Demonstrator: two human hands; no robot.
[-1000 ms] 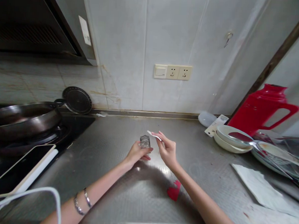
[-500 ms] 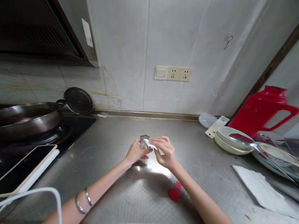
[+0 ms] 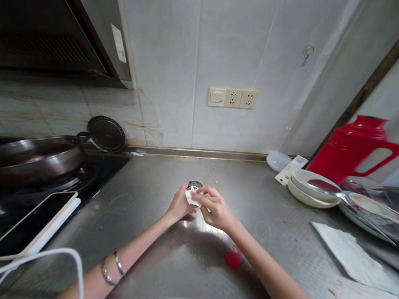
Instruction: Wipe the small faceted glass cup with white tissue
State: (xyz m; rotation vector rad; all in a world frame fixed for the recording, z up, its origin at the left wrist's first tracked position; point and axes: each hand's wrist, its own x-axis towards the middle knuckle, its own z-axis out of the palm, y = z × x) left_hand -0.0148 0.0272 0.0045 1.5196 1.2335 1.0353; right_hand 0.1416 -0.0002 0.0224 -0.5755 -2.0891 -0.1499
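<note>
Both hands meet over the middle of the steel counter [image 3: 154, 254]. My left hand [image 3: 180, 204] is closed around a small silvery foil-wrapped cube [image 3: 194, 185], of which only the top shows. My right hand [image 3: 213, 207] pinches a small white paper piece [image 3: 193, 198] and presses it against the cube's front. The fingers of both hands touch each other around the cube. Two bracelets [image 3: 111, 270] circle my left forearm.
A dark wok [image 3: 32, 156] sits on the stove at left, with a tablet [image 3: 24, 225] and a white cable [image 3: 39, 261] in front. At right stand a red thermos jug [image 3: 351, 146], stacked plates [image 3: 309, 188] and a white paper sheet [image 3: 348, 255]. A red scrap [image 3: 233, 258] lies under my right arm.
My right hand has come down and left from beside the cube, bringing the white paper piece against it. Both hands have sunk slightly toward the counter, and the cube is now mostly covered.
</note>
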